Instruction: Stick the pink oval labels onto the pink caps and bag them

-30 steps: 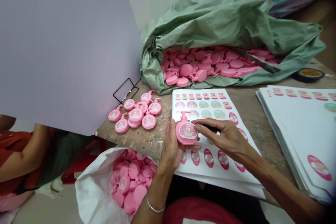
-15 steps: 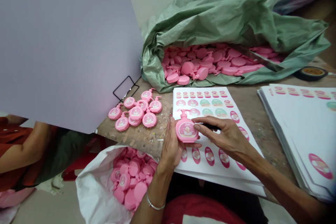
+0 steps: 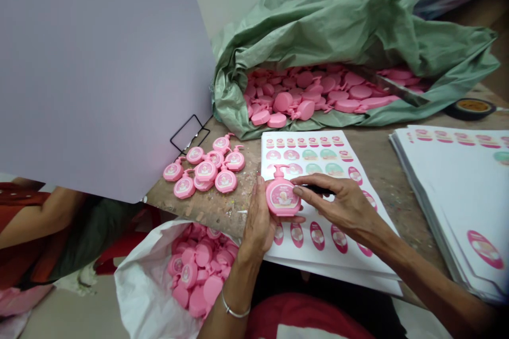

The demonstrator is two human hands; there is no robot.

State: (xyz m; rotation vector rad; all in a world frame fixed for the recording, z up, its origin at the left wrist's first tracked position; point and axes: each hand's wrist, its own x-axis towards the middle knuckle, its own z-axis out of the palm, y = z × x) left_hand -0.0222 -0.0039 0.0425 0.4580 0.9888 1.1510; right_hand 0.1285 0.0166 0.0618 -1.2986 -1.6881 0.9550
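My left hand (image 3: pixel 258 217) is wrapped round a small pink pump bottle (image 3: pixel 283 198), upright with a round baby label facing me. My right hand (image 3: pixel 338 198) pinches at the bottle's right edge, thumb and forefinger at the label's rim. A slim black tool (image 3: pixel 318 189) is held in that hand; most of it is hidden by the fingers, so its kind is unclear. Under both hands lies a stack of sticker sheets (image 3: pixel 310 143) with pink and green labels. Several labelled pink bottles (image 3: pixel 205 169) are heaped on the table to the left.
At the back, a green sack (image 3: pixel 318 32) spills unlabelled pink bottles, with a long flat blade-like strip (image 3: pixel 392 87) across it. A tape roll (image 3: pixel 469 108) and more sticker sheets (image 3: pixel 445 196) are right. A white sack (image 3: pixel 139 280) of pink bottles stands lower left. Another person's arm (image 3: pixel 43 217) shows left.
Both hands keep their hold on the bottle and tool, almost motionless. The view has shifted very slightly; nothing has been picked up or put down.
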